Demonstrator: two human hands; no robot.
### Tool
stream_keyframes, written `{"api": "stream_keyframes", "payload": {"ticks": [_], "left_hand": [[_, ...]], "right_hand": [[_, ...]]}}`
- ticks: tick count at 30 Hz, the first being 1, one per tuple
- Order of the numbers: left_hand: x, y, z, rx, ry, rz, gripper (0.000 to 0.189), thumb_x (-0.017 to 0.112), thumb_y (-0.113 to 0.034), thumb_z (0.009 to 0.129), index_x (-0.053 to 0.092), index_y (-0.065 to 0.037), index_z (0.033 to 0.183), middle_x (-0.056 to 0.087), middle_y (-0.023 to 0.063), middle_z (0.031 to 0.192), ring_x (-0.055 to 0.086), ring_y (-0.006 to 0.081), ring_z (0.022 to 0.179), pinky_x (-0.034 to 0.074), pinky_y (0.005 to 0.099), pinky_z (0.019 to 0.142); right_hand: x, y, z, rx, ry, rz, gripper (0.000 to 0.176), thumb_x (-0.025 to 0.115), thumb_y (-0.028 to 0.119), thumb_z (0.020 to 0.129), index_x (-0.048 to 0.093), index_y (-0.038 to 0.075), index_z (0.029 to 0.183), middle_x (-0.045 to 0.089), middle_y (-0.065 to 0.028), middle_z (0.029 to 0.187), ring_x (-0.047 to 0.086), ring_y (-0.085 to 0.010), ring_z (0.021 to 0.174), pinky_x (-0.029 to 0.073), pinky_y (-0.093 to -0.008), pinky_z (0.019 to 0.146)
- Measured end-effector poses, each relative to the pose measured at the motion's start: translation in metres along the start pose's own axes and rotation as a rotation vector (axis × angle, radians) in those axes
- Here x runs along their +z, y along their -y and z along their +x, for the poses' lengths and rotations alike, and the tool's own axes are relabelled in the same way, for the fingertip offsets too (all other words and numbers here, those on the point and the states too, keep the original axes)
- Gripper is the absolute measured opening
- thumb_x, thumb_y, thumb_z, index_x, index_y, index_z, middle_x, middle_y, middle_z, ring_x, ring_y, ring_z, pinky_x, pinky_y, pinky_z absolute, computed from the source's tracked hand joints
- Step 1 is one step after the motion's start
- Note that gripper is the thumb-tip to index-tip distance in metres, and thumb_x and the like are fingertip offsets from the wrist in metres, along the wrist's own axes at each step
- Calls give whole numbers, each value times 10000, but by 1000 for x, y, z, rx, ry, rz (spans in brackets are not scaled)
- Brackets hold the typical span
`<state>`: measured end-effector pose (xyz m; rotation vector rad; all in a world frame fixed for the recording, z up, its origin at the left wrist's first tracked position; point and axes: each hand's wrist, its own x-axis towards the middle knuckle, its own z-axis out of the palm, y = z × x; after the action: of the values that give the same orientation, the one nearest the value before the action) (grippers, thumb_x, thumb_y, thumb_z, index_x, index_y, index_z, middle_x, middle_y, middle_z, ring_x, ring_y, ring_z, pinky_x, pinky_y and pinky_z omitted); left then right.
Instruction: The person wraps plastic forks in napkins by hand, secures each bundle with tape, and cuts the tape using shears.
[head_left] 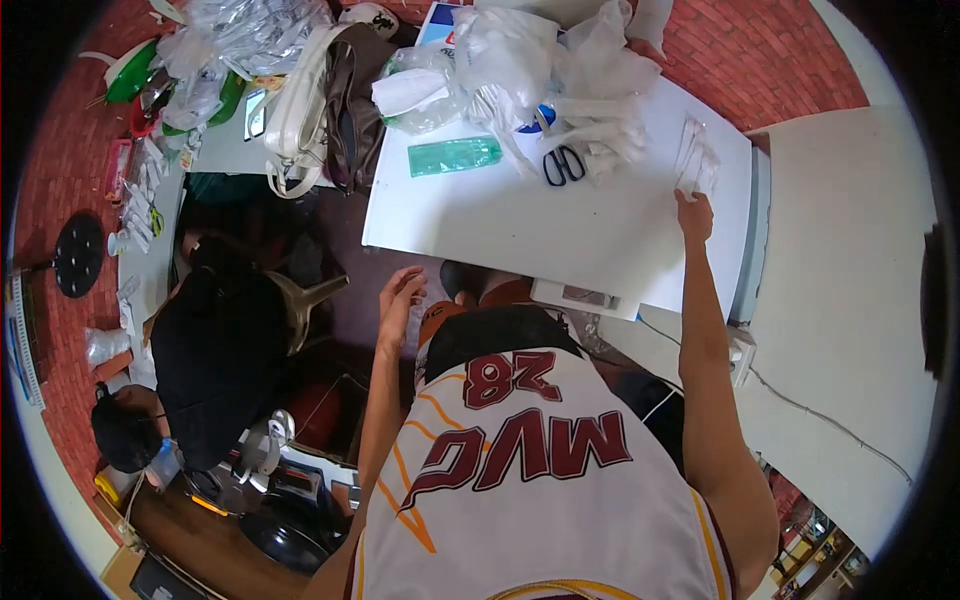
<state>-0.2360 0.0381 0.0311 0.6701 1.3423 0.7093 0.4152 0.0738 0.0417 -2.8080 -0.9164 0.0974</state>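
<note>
My right hand is closed on the near end of some thin clear plastic strips at the right side of the white table. Off the table's front left corner hangs my left hand, its fingers apart and loosely curled, with nothing in it. Black scissors lie near the table's middle. A green plastic packet rests to their left. Behind the scissors are white strips and full clear plastic bags.
A co-worker in black sits at the left, beside a chair. White and brown bags stand against the table's left edge. A cable runs at the right. A white box sits under the table's front edge.
</note>
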Motion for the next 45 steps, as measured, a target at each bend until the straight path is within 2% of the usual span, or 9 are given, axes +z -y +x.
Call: {"api": "stream_keyframes", "payload": {"ticks": [8, 16, 18, 24, 27, 30, 36, 42, 45], "left_hand": [[-49, 5, -23, -7, -58, -1, 356, 726, -254, 1016, 718, -71, 1321, 701, 3, 1118, 629, 99, 915, 487, 293, 869], [-40, -24, -27, 53, 123, 40, 340, 710, -235, 1051, 695, -98, 1362, 715, 44, 1185, 636, 112, 1004, 509, 277, 864], [-22, -42, -16, 18, 231, 81, 332, 714, -234, 1053, 694, -102, 1357, 711, 50, 1229, 642, 129, 1049, 518, 291, 898], [73, -102, 20, 398, 579, 418, 444, 796, -229, 997, 663, -85, 1396, 717, 56, 1256, 663, 193, 1169, 506, 376, 1063], [140, -132, 13, 976, 434, 593, 500, 832, -259, 957, 661, -97, 1398, 716, 85, 1271, 683, 252, 1161, 514, 407, 1073], [192, -151, 3, 1163, 417, 582, 567, 855, -285, 931, 646, -105, 1426, 729, 125, 1231, 692, 310, 1134, 523, 434, 1053], [213, -135, 3, 343, 922, 452, 357, 769, -321, 1026, 726, -61, 1267, 733, 58, 911, 657, 167, 817, 538, 342, 768], [216, -126, -4, 320, 881, 508, 377, 740, -389, 1062, 756, -35, 1190, 647, 26, 802, 536, 129, 732, 463, 334, 679], [223, -126, 0, 339, 938, 575, 449, 786, -383, 1020, 705, -67, 1328, 719, 89, 986, 647, 175, 889, 533, 360, 817]], "right_hand": [[14, 18, 3, 66, -62, -23, 372, 696, 473, 954, 811, 205, 1185, 812, -130, 1174, 759, -390, 1122, 599, -552, 949], [-61, 28, -7, -187, -468, 238, 441, 654, 403, 993, 795, 32, 1187, 819, -166, 1083, 795, -353, 975, 617, -495, 868], [-99, 43, -22, -140, -279, 479, 373, 707, 302, 1005, 788, 4, 1215, 812, -155, 1008, 788, -248, 890, 610, -405, 783], [-187, 91, -96, -314, 209, 803, 236, 748, 130, 1034, 791, -2, 1224, 748, -50, 873, 645, -99, 721, 530, -266, 673], [-205, 120, -147, -406, 379, 849, 203, 752, 101, 1036, 793, -19, 1196, 732, -37, 864, 612, -86, 703, 507, -266, 647], [-208, 145, -189, -433, 522, 942, 199, 753, 94, 1038, 785, -35, 1186, 729, -38, 864, 603, -82, 691, 499, -262, 633], [-202, 147, -206, -336, 634, 1047, 277, 752, 180, 1046, 768, -21, 1236, 760, -71, 903, 691, -119, 745, 544, -274, 645], [-208, 131, -199, -437, 746, 893, 211, 757, 130, 1019, 790, -18, 1167, 764, -48, 936, 685, -122, 782, 540, -276, 668], [-216, 132, -196, -499, 704, 790, 166, 775, 103, 995, 806, -12, 1111, 772, -46, 929, 684, -117, 786, 539, -282, 691]]}}
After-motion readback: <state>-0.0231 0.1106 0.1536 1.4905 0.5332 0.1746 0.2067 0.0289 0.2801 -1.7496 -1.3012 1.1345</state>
